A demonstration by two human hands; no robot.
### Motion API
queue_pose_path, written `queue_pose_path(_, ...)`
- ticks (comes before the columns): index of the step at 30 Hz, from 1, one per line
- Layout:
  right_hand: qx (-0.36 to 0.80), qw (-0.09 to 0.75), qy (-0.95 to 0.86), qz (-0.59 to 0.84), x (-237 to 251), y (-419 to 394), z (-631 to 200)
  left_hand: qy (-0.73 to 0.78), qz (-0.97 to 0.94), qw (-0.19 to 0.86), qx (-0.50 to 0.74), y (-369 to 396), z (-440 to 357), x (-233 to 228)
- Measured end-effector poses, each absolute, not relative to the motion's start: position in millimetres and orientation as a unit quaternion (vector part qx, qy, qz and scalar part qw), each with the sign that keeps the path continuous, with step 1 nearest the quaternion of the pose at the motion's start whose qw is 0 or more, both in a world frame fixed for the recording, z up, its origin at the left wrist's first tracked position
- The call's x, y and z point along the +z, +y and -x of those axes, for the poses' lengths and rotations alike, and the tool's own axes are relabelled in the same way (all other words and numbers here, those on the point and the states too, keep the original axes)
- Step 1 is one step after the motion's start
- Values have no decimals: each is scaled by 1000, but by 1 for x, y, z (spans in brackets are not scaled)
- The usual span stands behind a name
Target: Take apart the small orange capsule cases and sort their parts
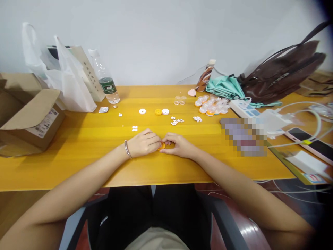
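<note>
Both hands meet over the yellow table near its front edge. Between them is a small round orange plastic piece [162, 146], partly hidden by fingers. My left hand [144, 143], with a bracelet at the wrist, covers its left side with bent fingers. My right hand [179, 145] grips the right side between thumb and fingers. Beyond the hands lie an orange disc [158, 111], a white disc [165, 111] touching it, and a white ring [142, 111]. Small white round pieces [134, 128] lie left of them; white toothed pieces [177, 121] lie to the right.
Clear-topped orange and white assemblies [211, 105] cluster at back right, near clear rings [179, 100] and a brown drink bottle [206, 75]. A power strip [244, 108] and cables occupy the right. At left stand a cardboard box [31, 121], plastic bag [70, 83] and water bottle [106, 81].
</note>
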State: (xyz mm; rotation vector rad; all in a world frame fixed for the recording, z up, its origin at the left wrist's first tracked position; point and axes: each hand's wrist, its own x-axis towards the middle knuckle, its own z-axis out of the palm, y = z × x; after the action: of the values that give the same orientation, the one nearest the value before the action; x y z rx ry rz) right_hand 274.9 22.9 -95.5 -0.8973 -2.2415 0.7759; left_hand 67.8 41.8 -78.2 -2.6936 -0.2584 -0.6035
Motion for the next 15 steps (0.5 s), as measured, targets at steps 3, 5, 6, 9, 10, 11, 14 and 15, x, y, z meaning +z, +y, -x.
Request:
queue_pose_path(3, 290, 297, -844, 340, -96, 24, -275, -98, 958, 166, -213, 42, -69, -78)
queue_pose_path(5, 289, 297, -844, 340, -96, 24, -276, -102, 959, 149, -217, 41, -69, -78)
queue_pose_path(6, 289, 296, -845, 339, -95, 24, -276, -105, 960, 140, -220, 41, -68, -77)
queue_pose_path(9, 289, 293, -847, 336, -93, 24, -276, -117, 960, 127, -221, 40, -68, -75)
queue_pose_path(10, 289, 291, -848, 337, -93, 23, -276, -122, 960, 125, -218, 39, -68, -75)
queue_pose_path(11, 288, 289, -848, 340, -92, 23, -276, -125, 961, 121, -216, 38, -68, -75)
queue_pose_path(14, 288, 279, -847, 349, -91, 22, -277, -144, 961, 90, -218, 37, -70, -76)
queue_pose_path(15, 290, 276, -847, 350, -91, 22, -277, -154, 960, 78, -222, 36, -70, -76)
